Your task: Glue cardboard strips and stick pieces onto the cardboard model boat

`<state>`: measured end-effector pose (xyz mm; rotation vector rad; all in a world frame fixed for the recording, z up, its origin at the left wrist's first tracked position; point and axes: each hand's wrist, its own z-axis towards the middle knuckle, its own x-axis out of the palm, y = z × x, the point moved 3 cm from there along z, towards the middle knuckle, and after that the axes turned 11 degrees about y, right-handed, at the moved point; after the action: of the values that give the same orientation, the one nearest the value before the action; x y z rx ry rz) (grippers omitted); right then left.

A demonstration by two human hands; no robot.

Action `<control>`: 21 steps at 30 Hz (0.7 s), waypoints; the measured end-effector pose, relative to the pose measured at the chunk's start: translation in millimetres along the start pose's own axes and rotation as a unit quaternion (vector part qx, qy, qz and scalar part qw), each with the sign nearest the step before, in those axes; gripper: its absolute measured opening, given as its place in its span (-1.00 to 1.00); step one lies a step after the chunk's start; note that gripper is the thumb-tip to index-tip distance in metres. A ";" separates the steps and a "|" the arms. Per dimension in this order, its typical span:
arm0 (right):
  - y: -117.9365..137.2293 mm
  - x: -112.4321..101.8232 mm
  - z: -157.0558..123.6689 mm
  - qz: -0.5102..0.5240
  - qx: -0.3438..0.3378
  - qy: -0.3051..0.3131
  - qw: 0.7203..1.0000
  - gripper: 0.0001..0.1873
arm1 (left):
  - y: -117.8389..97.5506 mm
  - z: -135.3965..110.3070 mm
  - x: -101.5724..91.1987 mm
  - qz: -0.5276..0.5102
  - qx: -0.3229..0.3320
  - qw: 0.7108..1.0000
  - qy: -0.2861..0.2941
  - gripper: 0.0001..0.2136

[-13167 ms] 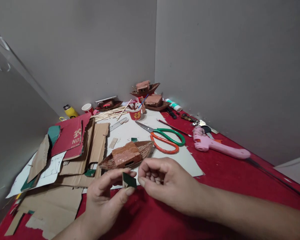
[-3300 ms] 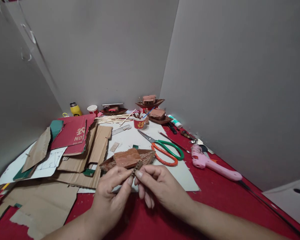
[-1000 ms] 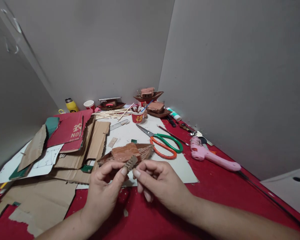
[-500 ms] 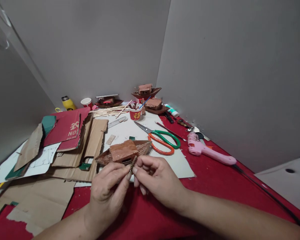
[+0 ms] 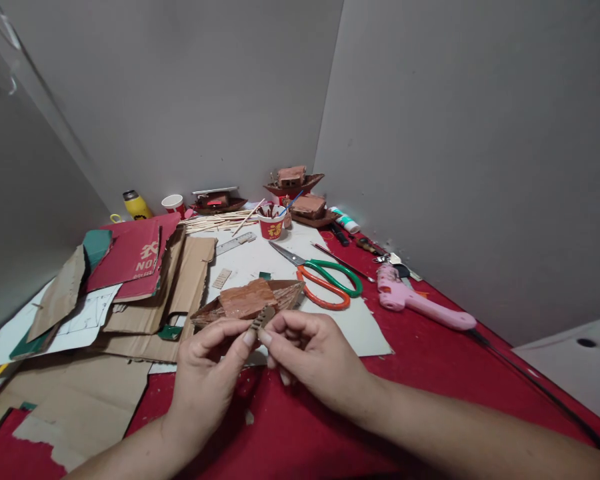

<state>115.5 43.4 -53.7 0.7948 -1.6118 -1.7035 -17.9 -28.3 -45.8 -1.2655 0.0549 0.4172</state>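
Observation:
My left hand (image 5: pixel 205 380) and my right hand (image 5: pixel 310 360) meet above the red tabletop (image 5: pixel 420 353). Both pinch a small strip of corrugated cardboard (image 5: pixel 261 318) between thumb and forefinger tips. Its ribbed edge faces up. Just behind the strip lies a brown model boat (image 5: pixel 247 303) with a reddish roof, resting on a white sheet (image 5: pixel 365 330). My other fingers are curled in.
Orange and green scissors (image 5: pixel 330 283) and a pink glue gun (image 5: pixel 420 303) lie to the right. Cardboard scraps (image 5: pixel 180 293) and a red carton piece (image 5: pixel 130 257) cover the left. A red paper cup (image 5: pixel 271 227), sticks, more model boats (image 5: pixel 294 180) and a yellow bottle (image 5: pixel 136 205) stand at the back wall.
The green-backed piece from earlier is gone from my fingers; both hands now pinch the ribbed strip. Over the last second it has turned slightly between my fingertips; my hands stay put.

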 end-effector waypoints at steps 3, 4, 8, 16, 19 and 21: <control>-0.5 -0.1 1.0 -0.007 -0.003 -0.006 1.000 -0.75 | -3.3 -2.2 1.8 0.079 0.114 0.990 0.001 -0.80; -0.5 0.2 0.8 -0.011 -0.007 -0.006 1.000 -0.75 | -4.5 -3.2 2.6 0.104 0.148 0.983 0.005 -0.77; 0.5 1.6 -2.4 -0.048 -0.034 -0.006 0.998 -0.77 | -9.2 -7.5 5.8 0.174 0.237 0.955 0.025 -0.71; 9.4 -1.1 -7.1 -0.146 -0.121 -0.049 0.981 -0.83 | -12.7 -10.4 6.6 0.149 0.193 0.970 0.021 -0.76; 10.4 -1.8 -7.9 -0.173 -0.136 -0.057 0.974 -0.83 | -10.8 -8.4 3.7 0.091 0.091 0.992 0.014 -0.85; 10.2 -2.5 -8.0 -0.190 -0.136 -0.061 0.970 -0.83 | -9.7 -6.7 2.2 0.048 0.024 0.998 0.014 -0.90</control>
<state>123.9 40.3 -43.9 0.9161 -1.3171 -2.2273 -11.4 -36.3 -39.6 -1.2248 0.1492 0.4773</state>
